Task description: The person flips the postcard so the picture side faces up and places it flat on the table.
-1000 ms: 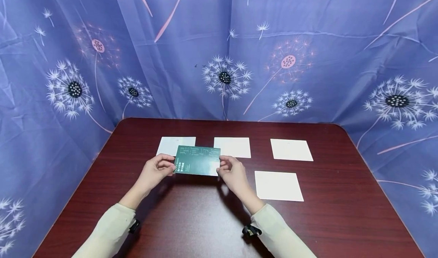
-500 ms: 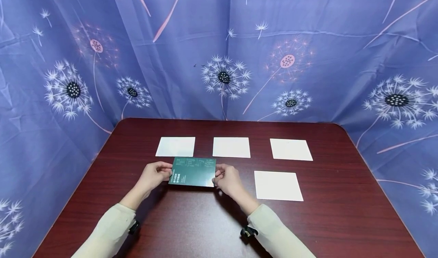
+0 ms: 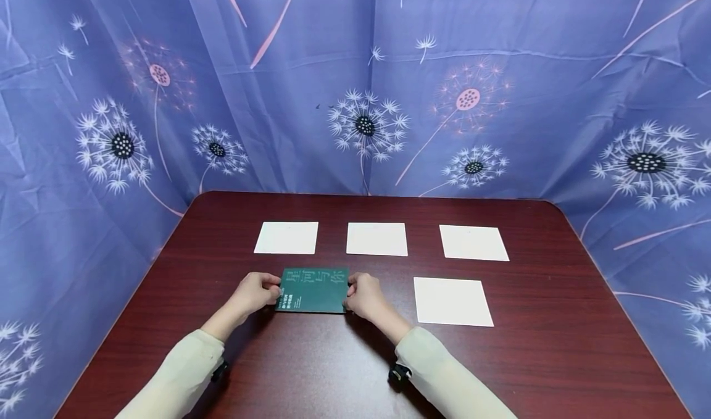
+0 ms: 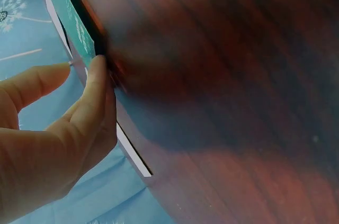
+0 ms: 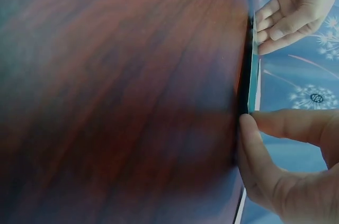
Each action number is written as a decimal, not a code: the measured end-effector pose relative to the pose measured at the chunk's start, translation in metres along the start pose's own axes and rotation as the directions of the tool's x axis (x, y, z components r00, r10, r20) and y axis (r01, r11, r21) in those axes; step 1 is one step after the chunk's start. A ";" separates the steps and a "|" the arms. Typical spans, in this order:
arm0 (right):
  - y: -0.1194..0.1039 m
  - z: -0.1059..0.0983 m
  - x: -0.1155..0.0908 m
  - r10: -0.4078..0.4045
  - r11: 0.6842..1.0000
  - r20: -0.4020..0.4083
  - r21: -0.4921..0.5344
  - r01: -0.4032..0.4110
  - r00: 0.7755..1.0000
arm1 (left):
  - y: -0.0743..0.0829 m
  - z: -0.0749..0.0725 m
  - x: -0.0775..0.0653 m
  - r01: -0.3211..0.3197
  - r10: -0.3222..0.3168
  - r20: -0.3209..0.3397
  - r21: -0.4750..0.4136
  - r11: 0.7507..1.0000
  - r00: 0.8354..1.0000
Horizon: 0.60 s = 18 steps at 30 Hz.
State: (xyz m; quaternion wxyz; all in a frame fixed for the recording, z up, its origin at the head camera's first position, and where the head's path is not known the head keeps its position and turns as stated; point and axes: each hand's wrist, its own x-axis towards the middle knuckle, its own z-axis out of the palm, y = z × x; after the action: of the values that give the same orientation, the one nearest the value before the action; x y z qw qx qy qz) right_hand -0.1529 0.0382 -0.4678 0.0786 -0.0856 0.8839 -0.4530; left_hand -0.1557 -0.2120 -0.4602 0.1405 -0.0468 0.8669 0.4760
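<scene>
Curtain [image 3: 300,98]: blue-violet cloth across the back and down both sides, creased, printed with white dark-centred dandelions, a few pinkish ones and long pink strokes.
Tabletop [image 3: 311,382]: dark red-brown with visible wood grain, far corners rounded, a soft pale glare toward the near middle.
Far row: left white card [image 3: 286,238], middle white card [image 3: 377,239] and right white card [image 3: 474,243], lying flat and spaced apart.
Nearer row: green card [image 3: 313,290] in front of the left white card and the gap beside it; fourth white card [image 3: 452,302] farther right, apart from it.
Green card's face: level, large faint characters along the far edge, small white print at left; whether it touches the wood, I cannot tell.
Left hand [image 3: 254,294]: fingers bent and clamped at the green card's left end, one fingertip against its corner, another digit standing off.
Right hand [image 3: 366,295]: thumb and finger pinching the right end.
Sleeves [image 3: 186,369]: pale, with small black devices [image 3: 399,374] near the wrists and dark shadows beneath.
</scene>
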 end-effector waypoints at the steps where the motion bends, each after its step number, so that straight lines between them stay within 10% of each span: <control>1: 0.000 0.000 0.001 0.002 1.000 0.000 -0.007 -0.002 1.000 | 0.000 0.000 0.000 0.005 -0.005 0.002 0.005 1.000 1.000; 10: -0.003 0.000 0.003 0.026 0.998 0.003 -0.062 -0.026 1.000 | 0.004 0.004 0.003 -0.027 0.029 -0.008 0.163 0.986 1.000; 18: -0.005 0.001 0.003 0.052 0.989 0.019 -0.137 -0.049 0.998 | 0.010 0.010 0.003 -0.147 0.174 -0.022 0.437 0.887 0.984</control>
State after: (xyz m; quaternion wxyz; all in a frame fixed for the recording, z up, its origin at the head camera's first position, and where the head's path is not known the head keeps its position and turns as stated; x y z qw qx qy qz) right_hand -0.1554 0.0337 -0.4647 0.0936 -0.0735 0.9138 -0.3884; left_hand -0.1585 -0.1978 -0.4581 0.0811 0.0431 0.9557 0.2796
